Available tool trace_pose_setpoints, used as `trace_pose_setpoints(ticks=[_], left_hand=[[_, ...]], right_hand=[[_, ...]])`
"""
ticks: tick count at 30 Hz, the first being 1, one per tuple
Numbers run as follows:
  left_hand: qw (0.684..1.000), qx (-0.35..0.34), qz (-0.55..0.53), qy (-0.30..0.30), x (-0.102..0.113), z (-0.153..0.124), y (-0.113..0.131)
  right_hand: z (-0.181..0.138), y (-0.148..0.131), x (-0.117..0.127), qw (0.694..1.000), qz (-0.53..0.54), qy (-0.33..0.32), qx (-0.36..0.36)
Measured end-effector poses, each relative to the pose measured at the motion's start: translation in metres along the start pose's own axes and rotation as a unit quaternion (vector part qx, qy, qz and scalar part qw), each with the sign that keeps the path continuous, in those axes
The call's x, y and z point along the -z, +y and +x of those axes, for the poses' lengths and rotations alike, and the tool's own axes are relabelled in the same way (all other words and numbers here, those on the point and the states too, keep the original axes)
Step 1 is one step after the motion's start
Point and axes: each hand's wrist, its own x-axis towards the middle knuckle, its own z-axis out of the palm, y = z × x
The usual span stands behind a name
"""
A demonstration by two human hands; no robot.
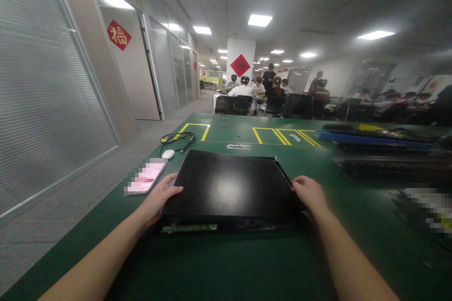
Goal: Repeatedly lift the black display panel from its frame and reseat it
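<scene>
A flat black display panel with a glossy light patch lies in front of me, its near edge above a dark lower part. A green circuit board strip shows along that near side. My left hand grips the panel's left edge, thumb on top and fingers partly hidden beneath. At the right edge, my right hand is closed in a pinch at a thin dark strip, which stands slightly apart from the panel towards the far corner.
On the green table, a phone, a white mouse and a coiled black cable are at left. Stacked dark and blue-edged panels lie at right. Yellow tape marks the far side. People sit beyond.
</scene>
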Motion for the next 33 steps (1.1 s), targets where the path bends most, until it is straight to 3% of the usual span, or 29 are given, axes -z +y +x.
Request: trace_pose_setpoints(ticks=[24, 33], left_hand=[[0.999, 0.037, -0.024, 0.008, -0.0063, -0.0030, 0.0033], [0.999, 0.023, -0.011, 0.025, -0.0059, -0.0021, 0.0025]], right_hand=[[0.0004, 0.0017, -0.0010, 1.000, 0.008, -0.007, -0.007], [0.0025, 0.0035, -0.0028, 1.000, 0.010, -0.005, 0.002]])
